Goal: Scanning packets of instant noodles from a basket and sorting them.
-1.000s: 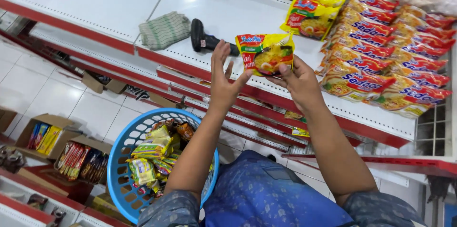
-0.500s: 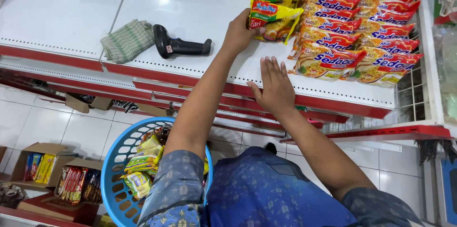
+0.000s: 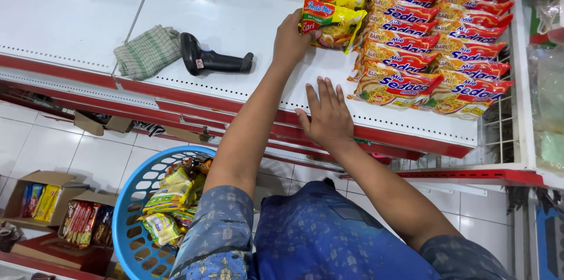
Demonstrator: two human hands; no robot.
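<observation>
My left hand (image 3: 291, 39) grips the left edge of a yellow noodle packet (image 3: 335, 24), the front one of a short row of yellow packets on the white shelf (image 3: 235, 15). My right hand (image 3: 326, 116) lies flat and open on the shelf's front part, just left of the red and orange noodle packets (image 3: 429, 45) lined up in rows to the right. Nothing is in the right hand.
A black barcode scanner (image 3: 211, 59) and a folded green checked cloth (image 3: 148, 52) lie on the shelf to the left. A blue basket (image 3: 132, 209) with several snack packets stands on the tiled floor below. Open cardboard boxes (image 3: 44, 198) of packets sit at lower left.
The yellow packet went from held in the air in both hands to lying on the shelf in the yellow row. My right hand let go and came down flat on the shelf.
</observation>
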